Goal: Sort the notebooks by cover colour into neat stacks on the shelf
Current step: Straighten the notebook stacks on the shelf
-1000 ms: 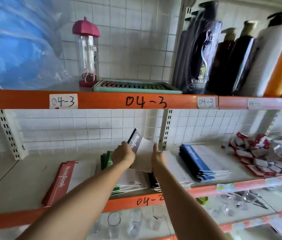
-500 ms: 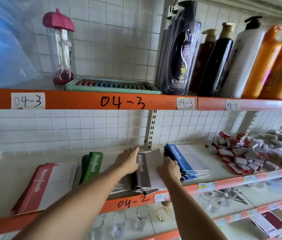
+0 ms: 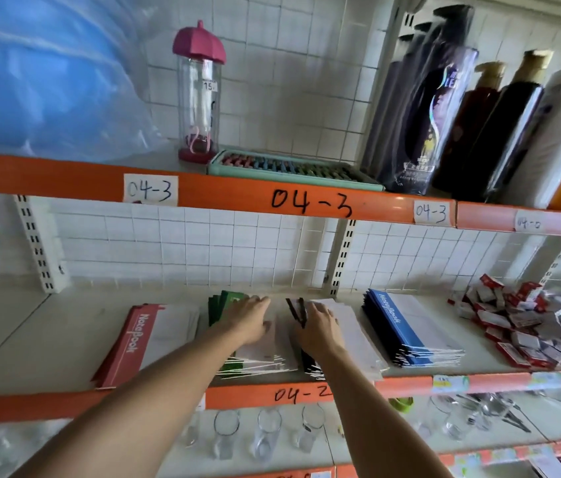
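Note:
Four notebook stacks lie side by side on the middle shelf (image 3: 48, 343): red (image 3: 141, 343) at the left, then green (image 3: 221, 307), black (image 3: 308, 365) and blue (image 3: 406, 326). My left hand (image 3: 251, 320) rests flat on the green stack with its fingers stretched toward the back wall. My right hand (image 3: 320, 327) lies flat on the black stack, fingers straight, covering most of the top cover. The black spine of the top notebook (image 3: 295, 310) shows between my two hands. Neither hand grips anything.
A heap of small red-and-white boxes (image 3: 530, 327) fills the shelf's right end. Above, shelf 04-3 carries a pink-capped bottle (image 3: 199, 94), a tray of crayons (image 3: 289, 169), tall pump bottles (image 3: 479, 132) and a blue bag (image 3: 41, 74). Drinking glasses (image 3: 268, 432) stand on the shelf below.
The black notebook both hands held up has come down onto the black stack. My left hand has shifted left onto the green stack; my right hand now lies flat on the black one.

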A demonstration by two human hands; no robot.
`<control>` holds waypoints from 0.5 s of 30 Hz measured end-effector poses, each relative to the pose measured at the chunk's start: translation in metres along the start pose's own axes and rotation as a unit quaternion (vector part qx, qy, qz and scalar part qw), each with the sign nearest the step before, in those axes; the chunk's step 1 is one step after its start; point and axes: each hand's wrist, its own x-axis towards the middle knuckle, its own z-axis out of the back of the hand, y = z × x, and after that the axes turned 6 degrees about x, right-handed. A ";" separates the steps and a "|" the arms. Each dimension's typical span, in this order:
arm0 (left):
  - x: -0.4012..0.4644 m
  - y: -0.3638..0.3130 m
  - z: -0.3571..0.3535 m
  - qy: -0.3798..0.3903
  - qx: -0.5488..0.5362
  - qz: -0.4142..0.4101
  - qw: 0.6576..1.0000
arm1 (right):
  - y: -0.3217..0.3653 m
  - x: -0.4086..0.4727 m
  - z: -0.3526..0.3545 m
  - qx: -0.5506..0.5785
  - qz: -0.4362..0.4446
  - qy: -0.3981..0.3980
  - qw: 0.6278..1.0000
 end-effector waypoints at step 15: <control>-0.176 0.261 0.039 -0.008 0.030 0.133 0.991 | 0.260 -0.079 -0.144 0.014 0.106 0.108 0.988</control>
